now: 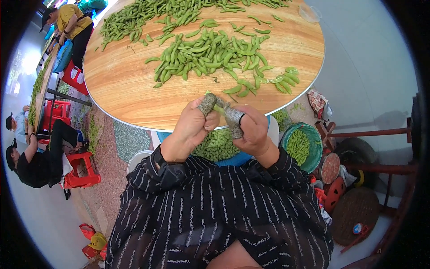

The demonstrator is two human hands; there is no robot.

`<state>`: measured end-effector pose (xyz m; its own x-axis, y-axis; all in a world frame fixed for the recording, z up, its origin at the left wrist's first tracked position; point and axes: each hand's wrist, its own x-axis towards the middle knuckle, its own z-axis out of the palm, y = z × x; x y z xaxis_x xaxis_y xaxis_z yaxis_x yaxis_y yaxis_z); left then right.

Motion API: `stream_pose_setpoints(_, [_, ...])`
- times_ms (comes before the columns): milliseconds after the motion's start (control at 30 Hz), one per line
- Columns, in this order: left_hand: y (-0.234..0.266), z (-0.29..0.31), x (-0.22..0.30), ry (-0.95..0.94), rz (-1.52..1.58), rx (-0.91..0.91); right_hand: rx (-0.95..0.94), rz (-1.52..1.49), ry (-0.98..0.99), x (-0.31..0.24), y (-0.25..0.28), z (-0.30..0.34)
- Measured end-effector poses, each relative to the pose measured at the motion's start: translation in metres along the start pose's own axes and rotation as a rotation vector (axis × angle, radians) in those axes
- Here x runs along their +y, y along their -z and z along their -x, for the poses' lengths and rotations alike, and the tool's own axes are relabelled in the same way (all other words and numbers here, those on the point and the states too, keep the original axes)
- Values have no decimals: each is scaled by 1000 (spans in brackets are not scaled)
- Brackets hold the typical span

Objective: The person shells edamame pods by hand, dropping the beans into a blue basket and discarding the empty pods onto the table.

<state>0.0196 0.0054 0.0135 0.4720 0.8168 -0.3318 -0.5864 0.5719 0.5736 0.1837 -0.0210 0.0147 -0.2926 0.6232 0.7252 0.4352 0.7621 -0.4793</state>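
1. Table point(121, 101), wood-patterned, curved pale edge: stood before me, bearing a near heap of green pods point(201, 54) and a larger heap point(130, 22) behind.
2. Blue basin point(237, 160), part-filled with green bits: sat below my hands, which partly hid it.
3. Green basket point(319, 159), holding pods: stood to my right.
4. Red stool point(83, 172) and two co-workers, one in a yellow top point(71, 20), one in a black top point(33, 166): off to my left.
5. My left hand point(192, 124): fingers curled, grey-wrapped thumb pressed down, pinching a green pod point(218, 109) above the basin, near the table edge.
6. My right hand point(251, 132): curled, grey-wrapped fingertips closed on the same pod, mostly hidden.
7. My black shirt point(201, 215): striped with small white lettering.
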Motion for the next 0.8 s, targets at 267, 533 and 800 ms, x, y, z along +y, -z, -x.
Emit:
stream_pose_setpoints(267, [-11, 15, 22, 84, -348, -243, 97, -356, -329, 4, 3, -16])
stream_pose_setpoints(533, [17, 1, 23, -30, -76, 26, 45, -138, -131, 0, 10, -20])
stream_pose_setpoints(800, [8, 14, 17, -262, -609, 82, 15, -244, -665, 18, 3, -23])
